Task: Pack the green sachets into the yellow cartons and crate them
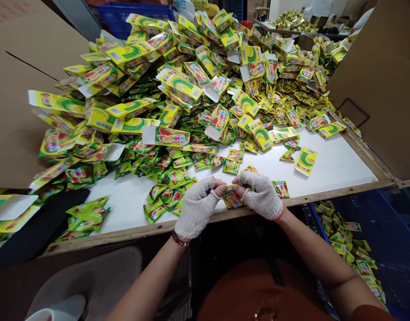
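My left hand [198, 206] and my right hand [261, 194], both in white fingerless knit gloves, meet at the table's front edge. Between their fingertips is a small printed candy box [232, 199], gripped from both sides near its top. The fingers partly cover it, so I cannot tell whether its flap is closed. Left of my left hand lies a heap of green candy packets [166, 196]. A single packet [281, 189] rests just right of my right hand. Further right, a yellow box [305, 161] lies flat on the white tabletop [345, 158].
A large pile of yellow candy boxes [178, 84] and loose packets covers the table's back. Cardboard panels [375, 80] stand at both sides. Below right, a blue crate [385, 240] holds several boxes. A white cup [62, 310] stands at lower left.
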`<state>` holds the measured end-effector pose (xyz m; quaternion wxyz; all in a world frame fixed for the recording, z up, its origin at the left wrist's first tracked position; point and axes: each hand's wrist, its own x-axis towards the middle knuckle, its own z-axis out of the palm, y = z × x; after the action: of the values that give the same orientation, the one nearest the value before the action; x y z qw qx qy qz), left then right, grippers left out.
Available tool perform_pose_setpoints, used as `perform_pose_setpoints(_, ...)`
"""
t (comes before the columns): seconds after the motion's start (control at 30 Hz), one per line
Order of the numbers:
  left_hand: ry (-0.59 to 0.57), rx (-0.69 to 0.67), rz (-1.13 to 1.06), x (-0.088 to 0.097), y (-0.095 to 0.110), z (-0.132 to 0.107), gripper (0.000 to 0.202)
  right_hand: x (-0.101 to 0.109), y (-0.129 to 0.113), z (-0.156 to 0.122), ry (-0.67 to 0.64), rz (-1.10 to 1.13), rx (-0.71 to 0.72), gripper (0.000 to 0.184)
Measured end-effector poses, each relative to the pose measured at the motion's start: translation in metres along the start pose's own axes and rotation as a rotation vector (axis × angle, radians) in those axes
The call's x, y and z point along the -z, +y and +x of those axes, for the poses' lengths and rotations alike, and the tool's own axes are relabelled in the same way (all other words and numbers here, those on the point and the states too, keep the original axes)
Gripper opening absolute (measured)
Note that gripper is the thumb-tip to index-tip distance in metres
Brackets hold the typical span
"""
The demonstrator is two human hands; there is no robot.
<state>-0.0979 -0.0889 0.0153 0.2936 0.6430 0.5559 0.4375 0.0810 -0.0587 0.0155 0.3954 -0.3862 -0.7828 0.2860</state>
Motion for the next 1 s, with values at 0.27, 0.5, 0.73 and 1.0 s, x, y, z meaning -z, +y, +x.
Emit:
perform_pose_setpoints(0.27, 0.037, -0.547, 0.201, -0.003, -0.025, -0.010, 0.017, 0.012, 0.022, -0.009, -0.113, -0.152, 0.348, 0.024)
perform_pose_setpoints(0.5, -0.023, -0.392, 0.135, -0.005, -0.033, -0.003, 0.026, -0.002, 0.035, -0.016, 0.002, 0.043, 0.083, 0.029)
perform_pose_setpoints(0.73, -0.005, -0.277, 0.412, -0.010, -0.040, 0.002, 0.042, 0.062, 0.043, -0.044, 0.397, 0.966, -0.355, 0.042)
perform_pose_setpoints(1.0, -0.283, -0.409, 0.747, -0.020, -0.044, 0.018, 0.047, 0.065, 0.048, -0.061, 0.369, 0.788, -0.423, 0.048)
